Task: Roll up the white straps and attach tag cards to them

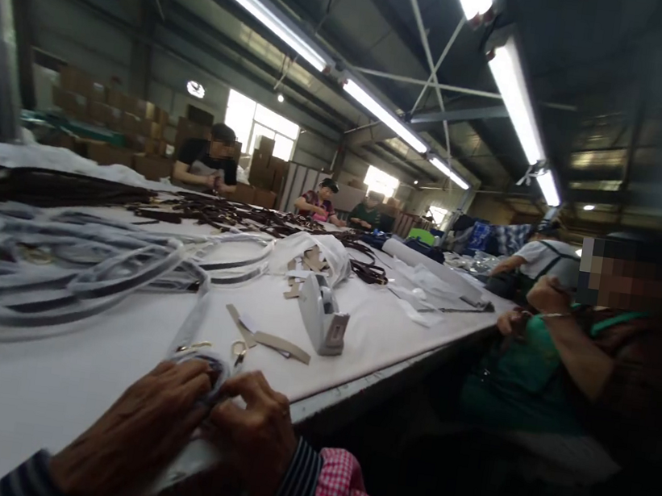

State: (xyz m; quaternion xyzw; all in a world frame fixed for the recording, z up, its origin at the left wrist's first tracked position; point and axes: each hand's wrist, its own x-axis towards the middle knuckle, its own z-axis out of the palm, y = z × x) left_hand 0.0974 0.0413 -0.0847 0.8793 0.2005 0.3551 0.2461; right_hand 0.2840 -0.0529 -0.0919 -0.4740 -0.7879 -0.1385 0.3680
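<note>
At the near edge of the table, my left hand (146,419) and my right hand (255,425) are close together, fingers closed on a strap (194,318) wrapped in clear plastic film. Its end runs away from my hands across the table. A gold metal clasp (239,350) sticks out just beyond my fingers. The part between my fingertips is mostly hidden. Past the clasp lie strips of tan card (281,346) and a grey tape dispenser (325,320). Left of them, several looped straps (73,307) in film are piled up.
The white table (103,405) ends at an edge (373,388) on my right. A plastic bag (336,255) with tan card pieces stands behind the dispenser. Dark brown straps (219,213) cover the far part. A co-worker in a green apron (541,365) sits at right; others work farther back.
</note>
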